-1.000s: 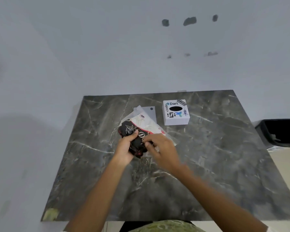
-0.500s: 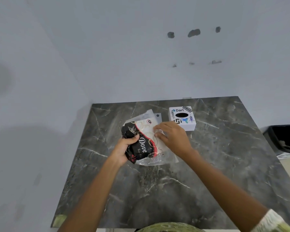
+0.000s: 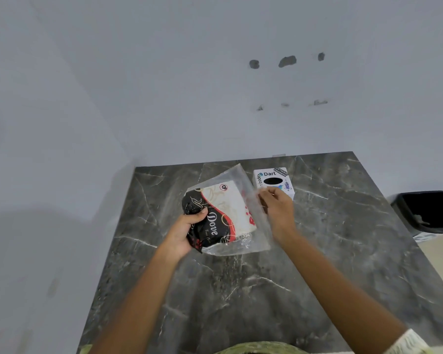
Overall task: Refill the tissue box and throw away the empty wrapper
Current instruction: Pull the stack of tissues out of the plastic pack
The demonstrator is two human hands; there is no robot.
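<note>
Both hands on tissue pack over dark marble table, wrapper being worked at the right edge.

Left hand (image 3: 183, 232) clamps fingers and thumb around the black end of the tissue pack (image 3: 221, 215), at 9 o'clock of the pack. Right hand (image 3: 276, 210) pinches the clear plastic wrapper (image 3: 257, 223) at the pack's 3 o'clock side, fingertips together on the film. Pack sits tilted, raised just above the table (image 3: 330, 251); clear film sticks out at 12 and 5 o'clock. White tissue box (image 3: 273, 178), dark oval slot up, stands on the table at 1 o'clock from the pack, just behind the right hand. Black bin (image 3: 430, 210) off the table at 3 o'clock, well apart.
</note>
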